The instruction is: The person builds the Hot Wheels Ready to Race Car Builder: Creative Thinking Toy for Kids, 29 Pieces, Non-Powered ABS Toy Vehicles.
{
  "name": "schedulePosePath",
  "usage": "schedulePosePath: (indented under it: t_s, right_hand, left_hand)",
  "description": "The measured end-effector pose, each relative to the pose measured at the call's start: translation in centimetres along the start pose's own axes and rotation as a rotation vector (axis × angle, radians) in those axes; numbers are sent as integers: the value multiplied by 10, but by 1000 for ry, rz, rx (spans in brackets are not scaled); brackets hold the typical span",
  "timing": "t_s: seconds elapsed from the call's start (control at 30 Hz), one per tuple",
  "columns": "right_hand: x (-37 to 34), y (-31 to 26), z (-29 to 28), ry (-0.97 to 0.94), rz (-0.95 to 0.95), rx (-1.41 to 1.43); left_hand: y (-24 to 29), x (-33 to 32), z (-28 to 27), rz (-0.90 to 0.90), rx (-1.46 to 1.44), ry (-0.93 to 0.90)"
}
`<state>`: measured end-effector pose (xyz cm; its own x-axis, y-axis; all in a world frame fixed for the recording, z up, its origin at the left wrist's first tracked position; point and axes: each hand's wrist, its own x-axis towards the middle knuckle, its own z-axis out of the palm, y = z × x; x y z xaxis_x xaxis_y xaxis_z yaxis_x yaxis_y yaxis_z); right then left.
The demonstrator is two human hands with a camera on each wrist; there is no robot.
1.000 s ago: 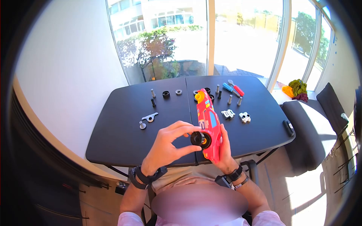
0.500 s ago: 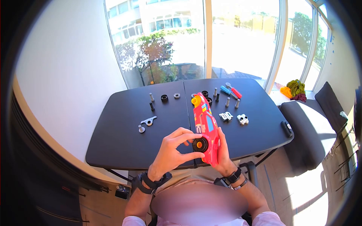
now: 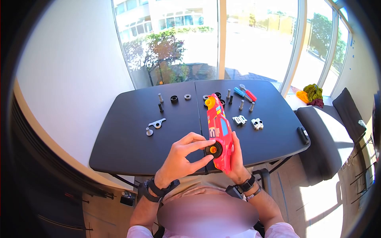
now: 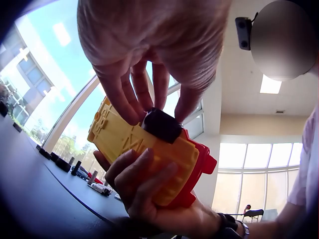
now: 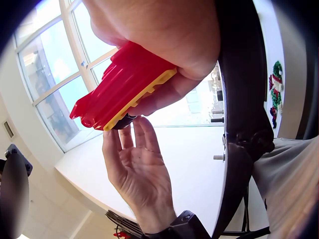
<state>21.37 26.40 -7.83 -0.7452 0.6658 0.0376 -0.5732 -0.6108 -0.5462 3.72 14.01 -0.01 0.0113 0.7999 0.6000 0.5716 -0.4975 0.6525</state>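
A red toy car (image 3: 222,133) with a yellow underside (image 4: 117,130) is held up over the table's near edge, its side facing the head camera. My right hand (image 3: 237,159) grips the car's body from the right and below. Thumb and fingers of my left hand (image 3: 179,156) pinch a black wheel (image 4: 163,125) at the car's near end. In the head view, a yellow hub (image 3: 213,150) shows through the wheel's centre. At the far end of the car, another yellow hub (image 3: 209,102) is bare.
On the black table (image 3: 119,146) lie black and grey rings, including a black ring (image 3: 174,99), several upright pegs (image 3: 241,104), a grey bracket (image 3: 158,123), a grey flanged peg (image 3: 149,131), silver blocks (image 3: 257,123) and blue and red screwdrivers (image 3: 249,93). A dark bench (image 3: 323,139) stands right.
The black wheel, held tilted in front of the car a second ago, has moved against the car's side around the yellow hub. My right hand keeps its grip.
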Motion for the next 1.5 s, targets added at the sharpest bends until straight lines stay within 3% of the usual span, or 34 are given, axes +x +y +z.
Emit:
schedulePosePath:
  t_s: [0.27,0.57,0.67,0.77,0.9,0.97,1.03,1.1,1.2,1.43,1.5]
  right_hand:
    - [-2,-1,3,19,6,-13]
    - [-1,1,-1,29,-17,-17]
    - [-1,0,-3,16,-30,-24]
    - [-2,0,-4,30,-24,-10]
    - [-2,-1,-11,-43,6,17]
    - [-1,0,-10,7,19,32]
    - [-1,0,-2,82,26,36]
    - [-4,-2,16,184,30,23]
    - [-2,-1,-10,1,64,70]
    - [-1,-3,-3,55,69,68]
    - [-2,-3,14,159,67,57]
  left_hand:
    - [-8,-2,4,91,71,33]
    - [6,-3,17,4,27,126]
    - [-1,-2,16,156,160,103]
    - [-2,-4,23,83,103,167]
    - [4,-8,6,23,177,96]
    - [-1,-8,-12,34,238,16]
    - [-10,2,-28,-13,325,163]
    - [-26,24,-52,-69,387,269]
    - [-68,66,-96,-164,510,336]
    - [-243,99,-170,-567,858,6]
    - [-259,99,-166,-785,701,7]
